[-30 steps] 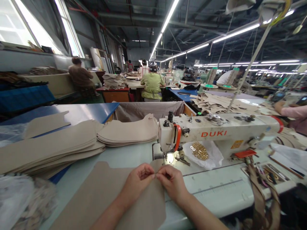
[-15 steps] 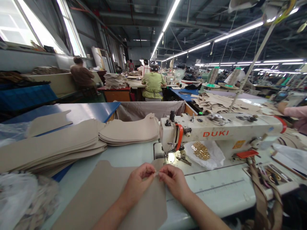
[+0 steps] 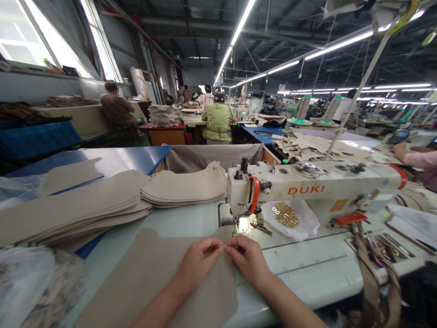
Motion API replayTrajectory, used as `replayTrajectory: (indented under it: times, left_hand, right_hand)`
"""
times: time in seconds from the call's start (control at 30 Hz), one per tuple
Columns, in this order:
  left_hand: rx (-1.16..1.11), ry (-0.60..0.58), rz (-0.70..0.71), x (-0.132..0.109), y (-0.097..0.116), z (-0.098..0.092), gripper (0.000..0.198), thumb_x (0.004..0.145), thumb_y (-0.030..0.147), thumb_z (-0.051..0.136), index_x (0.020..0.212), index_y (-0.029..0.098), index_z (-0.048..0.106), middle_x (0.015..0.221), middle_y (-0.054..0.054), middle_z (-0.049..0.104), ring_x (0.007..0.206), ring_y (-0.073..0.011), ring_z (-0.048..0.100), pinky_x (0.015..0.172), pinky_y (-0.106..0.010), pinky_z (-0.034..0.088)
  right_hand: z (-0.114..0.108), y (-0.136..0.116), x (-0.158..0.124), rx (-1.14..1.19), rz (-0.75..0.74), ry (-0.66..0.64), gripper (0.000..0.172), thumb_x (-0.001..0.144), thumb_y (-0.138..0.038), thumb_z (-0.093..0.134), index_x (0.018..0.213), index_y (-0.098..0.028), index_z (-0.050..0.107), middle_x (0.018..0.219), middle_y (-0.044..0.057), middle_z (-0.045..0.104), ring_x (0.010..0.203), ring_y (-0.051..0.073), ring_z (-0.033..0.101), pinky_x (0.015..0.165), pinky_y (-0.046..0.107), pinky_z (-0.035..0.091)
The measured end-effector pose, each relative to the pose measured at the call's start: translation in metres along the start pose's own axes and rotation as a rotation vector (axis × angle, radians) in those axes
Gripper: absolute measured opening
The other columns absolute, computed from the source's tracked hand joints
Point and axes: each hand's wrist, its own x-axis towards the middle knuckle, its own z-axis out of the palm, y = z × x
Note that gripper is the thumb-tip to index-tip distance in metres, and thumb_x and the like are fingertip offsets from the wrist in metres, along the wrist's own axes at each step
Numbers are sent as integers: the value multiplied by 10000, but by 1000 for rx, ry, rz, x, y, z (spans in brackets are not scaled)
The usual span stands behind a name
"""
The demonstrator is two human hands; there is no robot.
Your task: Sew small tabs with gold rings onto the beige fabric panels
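Both my hands meet just in front of the needle of a white sewing machine, fingertips almost touching. My left hand is closed in a pinch, and so is my right hand. Between the fingertips is a small pale bit, too small to name. Under them a beige cut fabric piece lies flat on the table, one end near the presser foot. Gold metal rings sit on a white plastic bag on the machine bed.
Stacks of beige cut pieces lie at the left, with a second stack behind. Brown straps hang over the front right edge beside a tool tray. A co-worker's pink sleeve shows at the right.
My hands stay nearly in place; the left fingers have shifted slightly, still pinching. The fabric piece has not visibly moved. At the right, the co-worker's hand has moved a little.
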Motion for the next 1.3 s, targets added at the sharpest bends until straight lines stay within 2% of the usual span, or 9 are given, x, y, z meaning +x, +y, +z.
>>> replayTrajectory:
  times: [0.17,0.27,0.4,0.57,0.67,0.83,1.03,1.17,1.3]
  left_hand:
    - [63,-39,27,0,4,1,170,769,284,509,773,181,645,751,-20,681,737,-181,621,709,-277,499]
    - [204,-27,110,0,2,-4,207,764,286,539,915,188,643,913,-49,690,868,-204,625,813,-325,499]
    - [573,108,243,-1,-13,-10,412,756,315,577,1139,163,570,1179,-124,604,1100,-278,537,958,-451,428]
    - [817,142,205,-9,-17,-2,336,820,308,522,1119,172,594,1145,-121,601,1080,-281,529,935,-462,429]
    - [863,170,131,-15,-8,8,318,826,280,516,1113,172,598,1110,-118,597,1058,-277,527,909,-442,434]
    - [923,213,60,-19,1,17,304,835,254,511,1116,173,594,1113,-117,581,1067,-273,514,913,-430,416]
    - [896,203,50,-20,1,15,301,820,251,536,1096,149,604,1084,-116,590,1040,-274,530,912,-433,426]
    - [777,226,193,-12,-1,13,261,812,209,529,1051,149,611,1043,-106,609,988,-254,556,880,-424,464]
    - [668,159,405,4,2,15,193,841,133,459,892,164,643,937,-79,642,905,-211,582,832,-375,498]
  right_hand:
    - [-5,-3,-4,-185,-96,-47,126,793,-101,514,719,-177,580,697,-7,556,670,125,505,616,210,348]
    - [-13,-5,-8,-229,-74,-67,131,781,-79,510,708,-176,558,681,-16,541,641,116,480,592,207,330]
    - [-28,-3,-13,-177,76,-86,133,765,-79,520,675,-170,556,611,-33,522,583,106,460,546,204,316]
    - [-42,0,-5,77,412,-160,149,774,-77,507,658,-169,530,506,-65,488,462,86,452,465,189,345]
    - [-42,0,8,120,554,-190,173,777,-63,500,642,-172,509,493,-72,493,416,78,461,413,177,354]
    - [-29,-1,33,74,614,-238,182,754,-47,539,614,-163,525,466,-72,520,381,68,501,379,157,353]
    - [-20,-4,54,25,650,-306,195,739,-111,625,579,-157,523,444,-71,538,355,58,515,381,139,376]
    - [-22,-8,59,-5,665,-353,221,737,-63,585,553,-157,508,426,-72,532,338,62,514,363,141,370]
    - [-24,-13,61,-32,668,-392,248,727,-3,517,534,-158,496,414,-72,526,325,60,507,340,137,348]
